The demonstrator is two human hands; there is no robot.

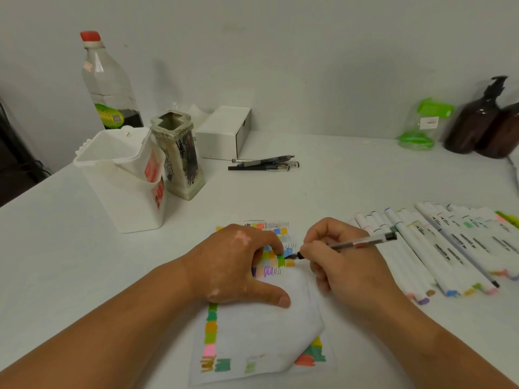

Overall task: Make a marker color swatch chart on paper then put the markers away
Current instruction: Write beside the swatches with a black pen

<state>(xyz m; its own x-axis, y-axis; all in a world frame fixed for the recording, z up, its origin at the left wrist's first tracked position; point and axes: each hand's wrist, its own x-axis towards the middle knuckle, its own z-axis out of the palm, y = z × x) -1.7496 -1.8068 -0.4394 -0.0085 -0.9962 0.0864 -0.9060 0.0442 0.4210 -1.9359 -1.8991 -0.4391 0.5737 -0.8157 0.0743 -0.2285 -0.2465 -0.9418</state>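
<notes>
Left hand (238,265) lies on the paper (261,327), fingertips bent down onto the swatch rows and thumb spread wide across the blank middle. It grips nothing and only pins the sheet. I read this as bracing: the sheet looks thin and its near right corner curls up, so it would likely slide under a nib.

Right hand (339,265) pinches a pen (351,244) between thumb and forefingers in a writing hold. The barrel slants back to the right and the tip is down at a green block, just beside the left fingertips. I cannot tell whether the tip touches. The barrel is clear, so this is not one of the markers (438,248). Thin zigzag lines sit beside the rows, so my guess is labelling.

The paper is on the table, directly before the person and under both hands. It carries small colour blocks in rows at the far end, a column of green, orange and pink down the left edge, and a few along the near edge. Red, green and yellow show under the curled corner; I cannot tell whether that is a second sheet.

The markers lie capped in a loose row right of the paper, within reach of the writing hand. The white tub (120,178) stands open at far left, probably their home. I judge that none have gone back yet
</notes>
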